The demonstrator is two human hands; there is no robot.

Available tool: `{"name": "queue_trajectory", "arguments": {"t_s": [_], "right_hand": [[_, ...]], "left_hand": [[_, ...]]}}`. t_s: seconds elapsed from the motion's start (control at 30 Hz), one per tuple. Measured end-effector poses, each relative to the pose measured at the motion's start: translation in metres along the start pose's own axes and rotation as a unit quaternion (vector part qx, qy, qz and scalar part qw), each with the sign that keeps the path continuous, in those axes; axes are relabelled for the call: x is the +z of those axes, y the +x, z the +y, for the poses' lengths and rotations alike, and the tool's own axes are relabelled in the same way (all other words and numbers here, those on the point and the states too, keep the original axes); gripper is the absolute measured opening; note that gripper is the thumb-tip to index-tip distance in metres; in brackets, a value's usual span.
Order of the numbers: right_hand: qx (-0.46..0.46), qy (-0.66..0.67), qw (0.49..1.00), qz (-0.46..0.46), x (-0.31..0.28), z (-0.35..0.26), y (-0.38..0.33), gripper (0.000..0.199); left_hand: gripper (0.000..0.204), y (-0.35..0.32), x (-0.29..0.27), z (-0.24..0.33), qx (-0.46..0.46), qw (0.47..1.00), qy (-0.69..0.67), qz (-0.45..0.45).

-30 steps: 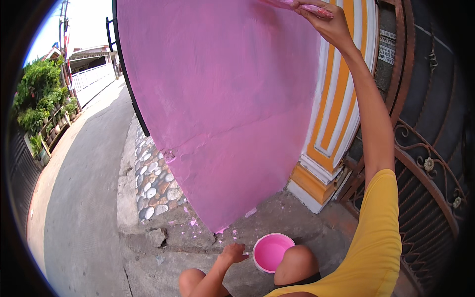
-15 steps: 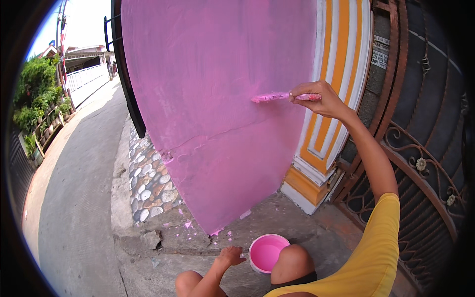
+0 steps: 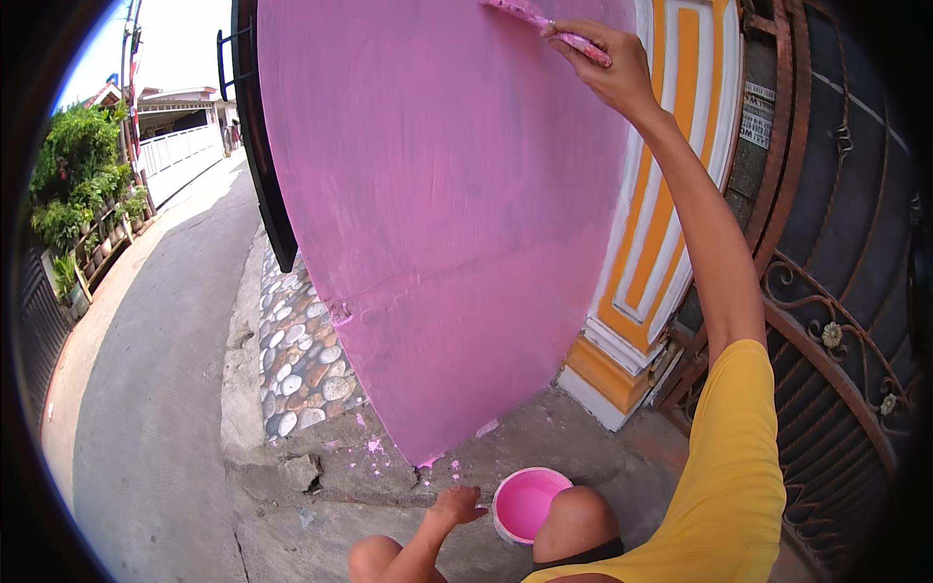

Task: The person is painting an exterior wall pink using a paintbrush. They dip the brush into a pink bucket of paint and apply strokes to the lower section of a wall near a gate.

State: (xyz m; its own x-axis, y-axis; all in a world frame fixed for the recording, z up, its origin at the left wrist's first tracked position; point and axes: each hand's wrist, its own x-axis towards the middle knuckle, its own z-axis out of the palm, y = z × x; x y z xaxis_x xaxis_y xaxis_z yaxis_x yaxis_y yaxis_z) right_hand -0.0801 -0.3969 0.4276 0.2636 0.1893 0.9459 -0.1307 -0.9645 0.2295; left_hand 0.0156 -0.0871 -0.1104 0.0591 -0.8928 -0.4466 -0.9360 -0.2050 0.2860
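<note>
My right hand (image 3: pixel 614 70) is raised high against the wall, its fingers closed round the handle of a paintbrush (image 3: pixel 525 12) coated in pink paint. The brush points left, its bristle end at the top edge of the view against the pink wall (image 3: pixel 437 194). Streaks of darker pink and greyish purple show across that painted surface. My left hand (image 3: pixel 457 505) hangs loosely past my left knee, holding nothing, with its fingers partly visible and apart. Just right of it a round white bucket (image 3: pixel 501 525) of pink paint stands on the ground, partly hidden by my right knee.
An orange and white pillar (image 3: pixel 637 282) borders the wall on the right, with a brown metal gate (image 3: pixel 826 379) beyond it. Pebble-patterned tiles (image 3: pixel 296 360) and a dark frame (image 3: pixel 260 146) edge its left side. Pink drips spot the concrete ledge (image 3: pixel 360 476). A road (image 3: pixel 155 340) runs along the left.
My right hand has moved up the wall with the paintbrush, from mid-height to near the top of the view. The left hand and the bucket have stayed in place.
</note>
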Motion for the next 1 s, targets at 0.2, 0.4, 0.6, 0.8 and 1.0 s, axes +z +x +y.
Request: {"name": "queue_trajectory", "arguments": {"t_s": [0.2, 0.4, 0.6, 0.8, 1.0], "right_hand": [[0.017, 0.063, 0.971, -0.229, -0.032, -0.047, -0.093, 0.018], [0.092, 0.103, 0.947, -0.29, -0.029, -0.034, -0.035, 0.014], [0.05, 0.066, 0.996, 0.025, -0.029, -0.002, 0.015, 0.019], [-0.018, 0.039, 0.99, -0.136, -0.009, -0.059, -0.072, 0.015], [0.065, 0.148, 0.914, -0.373, -0.029, -0.09, -0.112, 0.017]], "left_hand": [[0.05, -0.008, -0.001, 0.003, 0.015, 1.0, 0.002, 0.003], [0.05, -0.001, 0.002, 0.004, 0.005, 1.0, -0.015, 0.018], [0.05, 0.0, -0.001, 0.003, 0.015, 1.0, -0.007, 0.027], [0.051, -0.009, -0.007, 0.012, 0.011, 0.999, -0.011, 0.029], [0.05, -0.012, -0.001, 0.003, 0.001, 0.999, -0.004, 0.035]]}}
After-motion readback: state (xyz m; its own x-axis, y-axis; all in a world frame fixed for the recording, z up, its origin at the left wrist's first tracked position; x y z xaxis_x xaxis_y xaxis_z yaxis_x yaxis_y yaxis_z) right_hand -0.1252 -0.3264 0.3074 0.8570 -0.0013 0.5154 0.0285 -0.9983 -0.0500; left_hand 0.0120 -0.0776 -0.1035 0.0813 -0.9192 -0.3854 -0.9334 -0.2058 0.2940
